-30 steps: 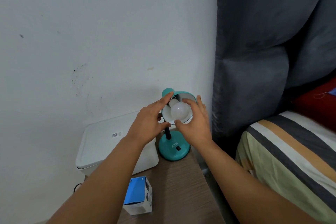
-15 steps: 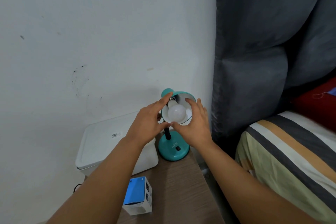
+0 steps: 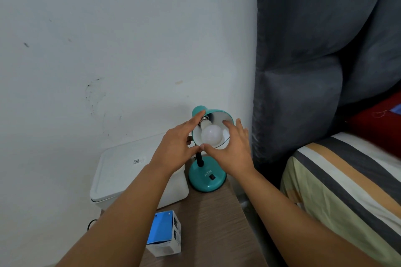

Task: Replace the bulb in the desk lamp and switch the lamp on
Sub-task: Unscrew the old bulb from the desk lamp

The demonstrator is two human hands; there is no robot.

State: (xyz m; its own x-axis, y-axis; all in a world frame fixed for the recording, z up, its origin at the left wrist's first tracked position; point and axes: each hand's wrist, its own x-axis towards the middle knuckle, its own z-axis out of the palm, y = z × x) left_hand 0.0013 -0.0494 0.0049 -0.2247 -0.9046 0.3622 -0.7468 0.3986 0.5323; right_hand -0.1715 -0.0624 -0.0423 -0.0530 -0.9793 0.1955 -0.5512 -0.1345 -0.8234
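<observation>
A teal desk lamp (image 3: 206, 180) stands at the back of a wooden bedside table (image 3: 208, 223), with a black switch (image 3: 212, 177) on its base. Its shade (image 3: 219, 115) is tipped toward me. A white bulb (image 3: 211, 135) sits in the shade, its metal thread still showing at the socket. My left hand (image 3: 178, 147) grips the shade's left rim, index finger on top and thumb below. My right hand (image 3: 232, 149) is spread around the bulb. Its thumb touches the bulb's lower edge and its fingers stand off to the right.
A blue and white bulb box (image 3: 165, 234) lies on the table's near left. A white lidded bin (image 3: 121, 171) stands against the wall, left of the lamp. A dark curtain (image 3: 303, 71) hangs on the right, and a striped bed (image 3: 347, 191) is close to the table.
The bulb has gone deeper into the shade. My right fingers, pinching the bulb a second ago, have spread away from it. My left hand stays on the shade.
</observation>
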